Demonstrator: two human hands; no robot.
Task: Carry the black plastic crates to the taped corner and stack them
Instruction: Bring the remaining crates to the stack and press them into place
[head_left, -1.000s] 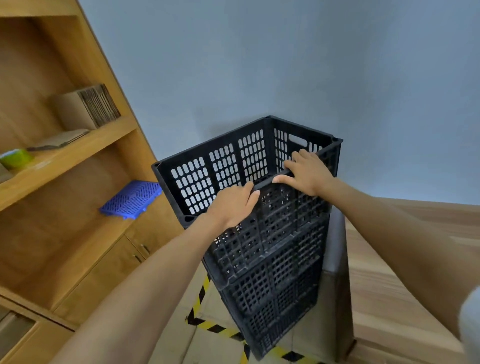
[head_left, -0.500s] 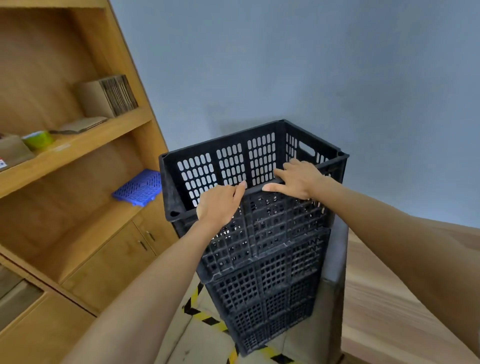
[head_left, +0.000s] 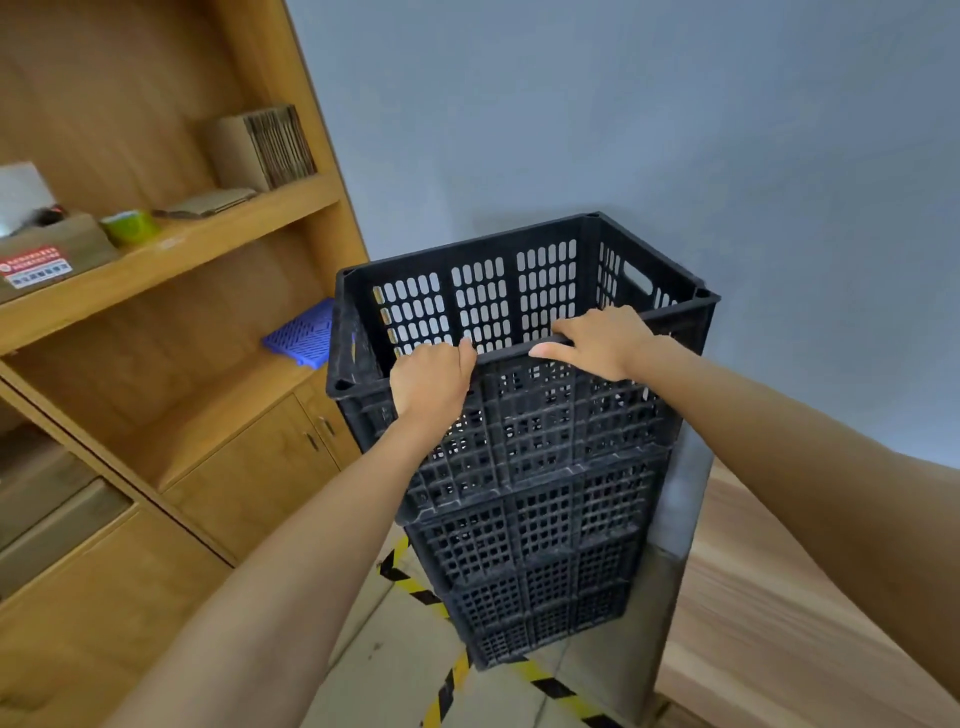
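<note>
Grey wall (head_left: 675, 104), wooden shelving (head_left: 171, 249), hazard-taped floor (head_left: 395, 670)

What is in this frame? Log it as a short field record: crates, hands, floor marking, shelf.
top crate: black, slotted walls, open top, sitting on the stack
stack: black crates nested below it, standing in the corner
left hand: grips the near rim of the top crate
right hand: fingers curled over the same rim, thumb along its outer face
floor marking: yellow and black tape around the stack's base
shelf: wooden unit on the left, holding a blue plastic piece and cardboard

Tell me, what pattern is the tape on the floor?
Yellow and black diagonal stripes on the floor tape, seen in the head view beside the crate stack.
</note>
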